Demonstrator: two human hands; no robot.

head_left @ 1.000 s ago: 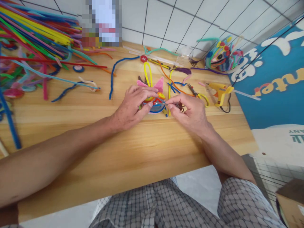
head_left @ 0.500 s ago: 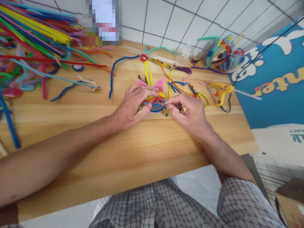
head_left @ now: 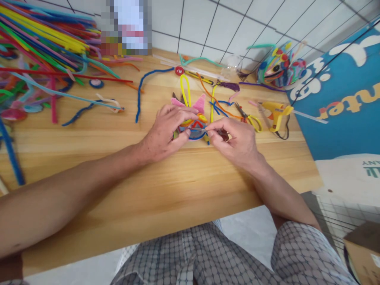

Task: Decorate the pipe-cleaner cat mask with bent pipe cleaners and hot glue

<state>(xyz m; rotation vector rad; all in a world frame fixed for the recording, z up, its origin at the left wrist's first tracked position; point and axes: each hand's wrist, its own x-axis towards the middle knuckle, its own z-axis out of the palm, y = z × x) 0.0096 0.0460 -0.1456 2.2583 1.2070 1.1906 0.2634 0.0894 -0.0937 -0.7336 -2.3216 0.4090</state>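
A small pipe-cleaner craft figure (head_left: 198,104) lies on the wooden table (head_left: 178,186), with pink pointed ears, a yellow loop on top and a blue curved lower edge. My left hand (head_left: 163,134) rests over its left side, fingers across the top and thumb at the lower edge, gripping it. On the right, thumb and forefinger of my right hand (head_left: 236,140) are pinched on a thin pale strip (head_left: 198,129) that reaches across the figure's lower part. The strip's kind is too small to tell. Part of the figure is hidden under my left fingers.
Yellow-handled scissors (head_left: 253,122) and a yellow glue gun (head_left: 277,114) lie to the right. A yellow utility knife (head_left: 200,77) is behind the figure. Colourful pipe cleaners (head_left: 59,35) are heaped at left. A many-coloured decorated object (head_left: 279,69) stands at back right.
Both hands keep nearly the same place and hold. The view has shifted very slightly.
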